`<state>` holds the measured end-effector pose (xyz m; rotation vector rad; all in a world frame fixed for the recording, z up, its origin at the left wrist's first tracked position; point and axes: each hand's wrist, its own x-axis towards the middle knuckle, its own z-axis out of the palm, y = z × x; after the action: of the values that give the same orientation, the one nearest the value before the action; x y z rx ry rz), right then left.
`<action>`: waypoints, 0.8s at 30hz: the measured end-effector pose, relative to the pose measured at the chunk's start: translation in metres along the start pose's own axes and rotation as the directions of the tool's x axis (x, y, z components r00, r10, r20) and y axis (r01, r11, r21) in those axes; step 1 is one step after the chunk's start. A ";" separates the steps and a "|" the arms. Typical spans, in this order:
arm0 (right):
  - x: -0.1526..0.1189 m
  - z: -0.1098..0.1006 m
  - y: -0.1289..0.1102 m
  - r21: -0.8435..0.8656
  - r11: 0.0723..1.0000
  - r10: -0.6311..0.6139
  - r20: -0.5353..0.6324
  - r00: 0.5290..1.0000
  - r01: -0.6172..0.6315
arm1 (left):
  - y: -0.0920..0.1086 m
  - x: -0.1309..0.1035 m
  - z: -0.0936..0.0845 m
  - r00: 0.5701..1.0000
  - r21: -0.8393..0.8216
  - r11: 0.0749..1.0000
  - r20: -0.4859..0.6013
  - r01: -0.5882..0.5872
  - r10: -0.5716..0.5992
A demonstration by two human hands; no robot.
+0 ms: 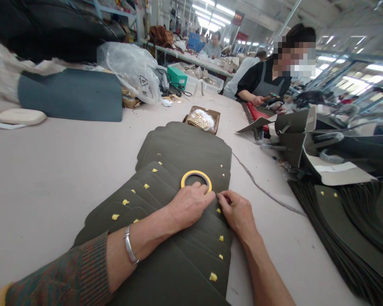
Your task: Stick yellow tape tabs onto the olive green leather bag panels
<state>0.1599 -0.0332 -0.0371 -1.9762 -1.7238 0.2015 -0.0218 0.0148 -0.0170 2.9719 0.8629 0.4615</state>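
The left hand (pixel 190 206) curls its fingers over the near rim of a roll of yellow tape (pixel 196 173), holding it flat on a fanned run of dark green panels (pixel 185 144). The right hand (pixel 241 214) is just beside it at the right edge of the panels, narrow, thumb and forefinger drawn together; whether they grip anything is too small to tell. The panels overlap along the middle of the counter (pixel 35 170), with yellow tabs (pixel 115 217) dotted down their left and right sides.

At their far end is a small open box (pixel 217 123) of gold-coloured pieces (pixel 199 120). A cord (pixel 258 185) runs from the panels' right edge toward the near right, where more dark green pieces (pixel 347 204) lie layered. On the far left are a blue-grey sheet (pixel 72 95), a white oval object (pixel 21 116) and a clear plastic bag (pixel 130 70), with a green box (pixel 177 77) farther right. At the far right, a co-worker (pixel 268 76) leans over a red piece (pixel 257 112).
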 end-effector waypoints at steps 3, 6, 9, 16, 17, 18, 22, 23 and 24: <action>0.001 -0.006 -0.002 0.010 1.000 0.018 0.057 0.998 -0.019 | -0.002 0.000 -0.003 1.000 -0.001 1.000 -0.023 0.015 -0.015; 0.002 -0.014 -0.003 0.020 0.999 0.039 0.134 0.990 -0.042 | -0.004 0.000 -0.008 0.998 -0.039 0.999 -0.060 0.012 -0.014; 0.001 -0.021 0.001 0.076 0.996 0.028 0.215 0.976 -0.046 | -0.006 0.000 -0.012 0.993 -0.126 0.992 -0.115 0.006 -0.021; -0.008 -0.024 0.008 0.554 0.831 0.055 -0.009 0.998 -0.040 | -0.006 0.002 -0.011 0.975 -0.338 0.941 -0.215 -0.026 -0.050; -0.009 -0.024 0.005 0.557 0.830 0.015 -0.047 0.999 0.014 | -0.006 0.003 -0.011 0.973 -0.351 0.936 -0.225 -0.037 -0.046; -0.011 -0.024 0.001 0.540 0.838 -0.043 -0.086 0.995 0.082 | -0.005 0.003 -0.011 0.971 -0.356 0.933 -0.236 -0.046 -0.042; -0.012 -0.023 -0.016 0.394 0.851 -0.287 -0.201 0.936 0.346 | -0.004 0.003 -0.009 0.959 -0.360 0.931 -0.280 -0.065 -0.041; -0.012 -0.023 -0.018 0.358 0.850 -0.328 -0.214 0.920 0.387 | -0.003 0.003 -0.008 0.958 -0.359 0.931 -0.283 -0.069 -0.039; -0.011 -0.021 -0.019 0.326 0.848 -0.361 -0.222 0.906 0.418 | -0.003 0.003 -0.008 0.960 -0.360 0.930 -0.279 -0.071 -0.035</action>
<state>0.1503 -0.0481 -0.0122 -1.3061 -1.7922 0.2040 -0.0235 0.0181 -0.0088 2.6063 0.6714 0.9511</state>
